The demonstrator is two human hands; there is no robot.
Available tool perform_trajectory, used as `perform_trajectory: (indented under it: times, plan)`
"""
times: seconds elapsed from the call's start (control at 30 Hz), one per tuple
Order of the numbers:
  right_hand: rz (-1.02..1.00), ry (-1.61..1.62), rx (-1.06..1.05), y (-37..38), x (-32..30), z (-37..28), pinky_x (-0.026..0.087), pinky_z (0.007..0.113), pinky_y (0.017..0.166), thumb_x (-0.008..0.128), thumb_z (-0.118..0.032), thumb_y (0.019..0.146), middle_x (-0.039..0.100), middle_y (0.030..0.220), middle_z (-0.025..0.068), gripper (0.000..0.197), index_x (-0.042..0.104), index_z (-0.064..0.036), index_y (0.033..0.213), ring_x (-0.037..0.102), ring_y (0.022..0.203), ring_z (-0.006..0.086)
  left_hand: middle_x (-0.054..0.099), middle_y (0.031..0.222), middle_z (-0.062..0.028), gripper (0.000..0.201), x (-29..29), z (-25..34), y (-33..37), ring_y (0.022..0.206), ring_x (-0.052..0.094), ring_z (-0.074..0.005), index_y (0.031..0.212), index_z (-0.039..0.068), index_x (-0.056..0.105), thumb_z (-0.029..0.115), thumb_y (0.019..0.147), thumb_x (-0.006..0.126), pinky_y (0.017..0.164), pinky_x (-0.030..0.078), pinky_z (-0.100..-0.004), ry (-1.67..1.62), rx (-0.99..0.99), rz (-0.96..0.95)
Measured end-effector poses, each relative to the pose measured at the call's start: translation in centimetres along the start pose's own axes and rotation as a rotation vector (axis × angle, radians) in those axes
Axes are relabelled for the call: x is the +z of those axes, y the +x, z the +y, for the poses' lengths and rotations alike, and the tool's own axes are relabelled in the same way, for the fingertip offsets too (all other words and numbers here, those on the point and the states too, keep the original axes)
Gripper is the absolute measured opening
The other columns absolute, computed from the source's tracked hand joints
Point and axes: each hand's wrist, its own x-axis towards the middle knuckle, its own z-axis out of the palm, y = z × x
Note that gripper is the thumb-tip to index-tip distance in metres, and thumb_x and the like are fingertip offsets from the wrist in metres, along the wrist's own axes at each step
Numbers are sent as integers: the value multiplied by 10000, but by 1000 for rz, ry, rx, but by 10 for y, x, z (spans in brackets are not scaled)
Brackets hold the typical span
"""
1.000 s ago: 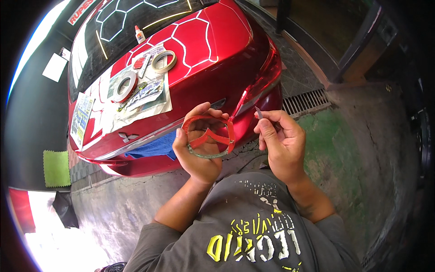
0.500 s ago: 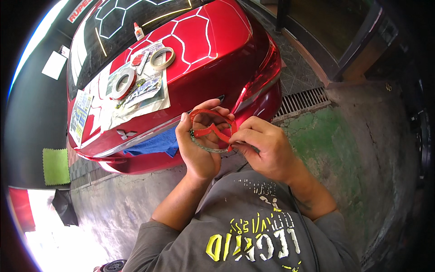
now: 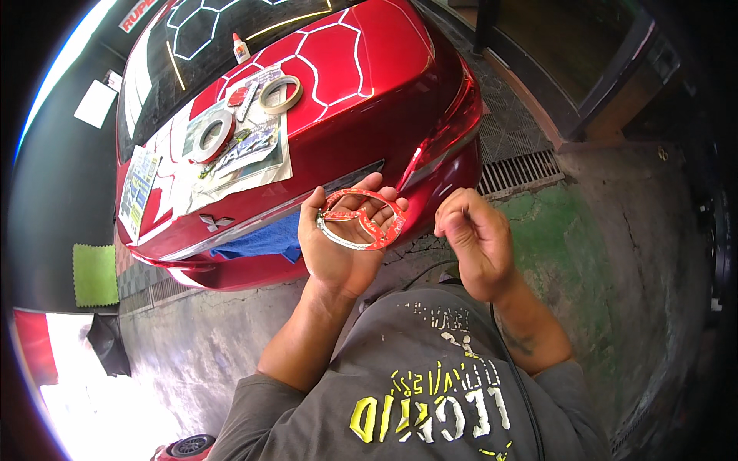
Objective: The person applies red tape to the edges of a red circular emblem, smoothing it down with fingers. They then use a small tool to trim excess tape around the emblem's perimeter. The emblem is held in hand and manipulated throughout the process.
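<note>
In front of the red car, my left hand (image 3: 346, 257) is turned palm up. It holds a thin ring-shaped piece (image 3: 383, 239), red with white along its near side, and a bent red strip crosses its middle. The thumb stands at the ring's left edge while the fingers support it from behind. Off to the right, my right hand (image 3: 480, 244) is apart from the ring, with its fingers curled in and the thumb pressed near them. Whether something small is in those fingers is hidden.
On the red car (image 3: 323, 157) lie papers (image 3: 261, 165), a white tape roll (image 3: 211, 137), a tan tape roll (image 3: 280, 95) and a white glue bottle (image 3: 241, 48). Tape outlines hexagons on the paint. A blue cloth (image 3: 257, 242) hangs by the bumper. A drain grate (image 3: 519, 173) crosses the floor.
My right hand has let go of the ring and moved away to the right. The left hand has opened flatter beneath the ring, and the red strip inside it has shifted.
</note>
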Motion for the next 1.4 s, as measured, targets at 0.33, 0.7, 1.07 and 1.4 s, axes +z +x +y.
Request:
perform_trajectory:
  times: [0.33,0.7,1.07,1.4]
  plan:
    - [-39,-109,63,-18,10,-10,459,294,574,833,-29,897,636,818,48,196,648,-58,952,571,647,119,699,1204,-284,756,6,4,1,1190,666,-419,1386,-115,584,549,1069,408,1152,490,-525,12,30,-56]
    - [22,-405,-466,-6,25,4,570,345,601,872,4,751,665,863,39,338,743,-95,1047,668,692,213,702,1230,-270,789,13,-1,0,1170,674,-437,1413,-95,586,591,1072,392,1109,519,-521,109,21,-97]
    - [-48,-516,-671,-14,11,13,469,311,515,810,-79,705,633,871,23,328,749,-90,1027,613,639,184,709,1211,-234,856,22,-9,-5,1136,698,-402,1446,-95,546,639,1082,297,1057,540,-482,303,32,-192]
    - [-13,456,513,-28,11,7,499,247,687,744,-130,1025,700,995,-8,152,693,-36,1133,620,812,53,710,1298,-255,905,12,-3,-5,1191,685,-346,1503,-93,501,669,1045,332,1074,522,-451,429,118,-209]
